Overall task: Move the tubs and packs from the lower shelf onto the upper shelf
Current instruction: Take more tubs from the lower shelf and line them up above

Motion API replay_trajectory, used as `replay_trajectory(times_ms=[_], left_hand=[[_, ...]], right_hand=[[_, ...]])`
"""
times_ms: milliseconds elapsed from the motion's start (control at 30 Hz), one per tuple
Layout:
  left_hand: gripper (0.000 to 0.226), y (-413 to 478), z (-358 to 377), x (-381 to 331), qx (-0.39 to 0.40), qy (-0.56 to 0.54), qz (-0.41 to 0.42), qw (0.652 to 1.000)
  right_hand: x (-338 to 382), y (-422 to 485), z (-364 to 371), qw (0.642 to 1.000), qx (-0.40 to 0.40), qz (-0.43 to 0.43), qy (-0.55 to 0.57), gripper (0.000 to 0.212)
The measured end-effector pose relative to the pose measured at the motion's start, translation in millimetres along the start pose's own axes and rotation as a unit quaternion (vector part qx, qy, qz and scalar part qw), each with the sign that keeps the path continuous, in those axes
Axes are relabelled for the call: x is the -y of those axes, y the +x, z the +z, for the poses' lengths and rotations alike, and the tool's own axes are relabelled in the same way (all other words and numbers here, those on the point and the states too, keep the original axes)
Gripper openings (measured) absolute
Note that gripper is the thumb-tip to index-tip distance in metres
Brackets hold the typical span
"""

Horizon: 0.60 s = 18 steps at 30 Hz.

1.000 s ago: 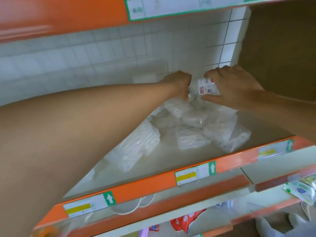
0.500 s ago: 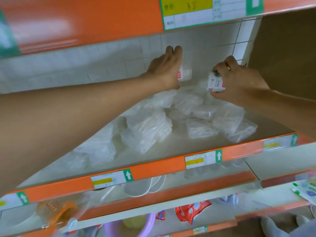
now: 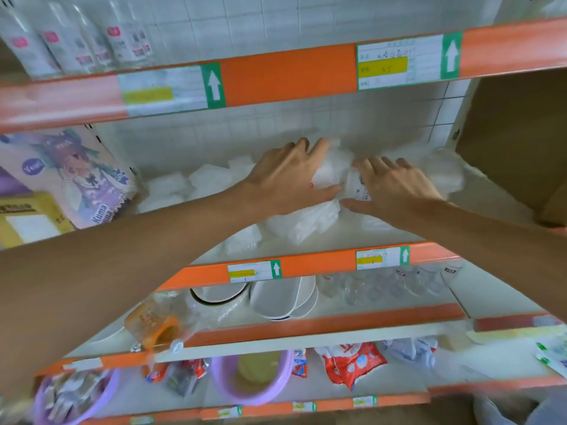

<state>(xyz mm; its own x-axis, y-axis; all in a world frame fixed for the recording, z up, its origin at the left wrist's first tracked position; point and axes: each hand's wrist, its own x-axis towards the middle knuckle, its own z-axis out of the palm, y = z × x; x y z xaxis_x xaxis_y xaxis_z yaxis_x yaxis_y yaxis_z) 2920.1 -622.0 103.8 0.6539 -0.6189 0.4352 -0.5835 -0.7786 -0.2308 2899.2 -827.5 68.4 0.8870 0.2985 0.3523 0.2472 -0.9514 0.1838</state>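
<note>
While both bare arms reach over the white shelf with the orange front lip (image 3: 313, 266), the left hand (image 3: 288, 176) rests with fingers spread wide on a crinkled white plastic pack (image 3: 333, 168); the right hand (image 3: 395, 185) curls fingers and thumb round a small white labelled tub (image 3: 356, 188); more white packs (image 3: 202, 179) lie around them on this shelf.

Bright, soft, even light fills the view; a faint shade lies under the upper shelf edge (image 3: 288, 75) at 12 o'clock. The white packs (image 3: 306, 222) at centre wash out, nearly featureless. Motion blur smears everything, heavy on the bottles (image 3: 76, 44) at 10 o'clock and the purple basin (image 3: 254, 397) at 6; the label on the tub (image 3: 357, 188) is unreadable. Straight lines bow outward near the borders
</note>
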Motion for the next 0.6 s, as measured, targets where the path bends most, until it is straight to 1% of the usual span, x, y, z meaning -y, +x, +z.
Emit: replay_trajectory(times_ms=[133, 233, 333, 467, 600], left_hand=[[0.061, -31.4, -7.3, 5.1, 0.017, -0.011, -0.015, 1.0], [0.063, -51.4, -13.7, 10.6, 0.031, 0.018, -0.012, 0.999], [0.061, -67.9, -25.5, 17.9, 0.054, 0.028, -0.032, 0.998], [0.057, -89.2, -47.6, 24.0, 0.082, 0.026, -0.071, 0.994], [0.056, -110.5, -68.8, 23.9, 0.099, 0.04, -0.095, 0.99]], right_hand=[[20.2, -13.1, -1.2, 0.999, -0.024, -0.041, -0.003, 0.07], [31.3, -21.5, -8.3, 0.998, -0.012, -0.063, 0.002, 0.067], [41.0, -25.9, -22.0, 0.996, -0.01, -0.094, 0.008, 0.067], [56.5, -26.4, -47.3, 0.995, -0.018, -0.092, 0.022, 0.07], [76.3, -27.7, -69.9, 0.994, -0.022, -0.106, 0.001, 0.068]])
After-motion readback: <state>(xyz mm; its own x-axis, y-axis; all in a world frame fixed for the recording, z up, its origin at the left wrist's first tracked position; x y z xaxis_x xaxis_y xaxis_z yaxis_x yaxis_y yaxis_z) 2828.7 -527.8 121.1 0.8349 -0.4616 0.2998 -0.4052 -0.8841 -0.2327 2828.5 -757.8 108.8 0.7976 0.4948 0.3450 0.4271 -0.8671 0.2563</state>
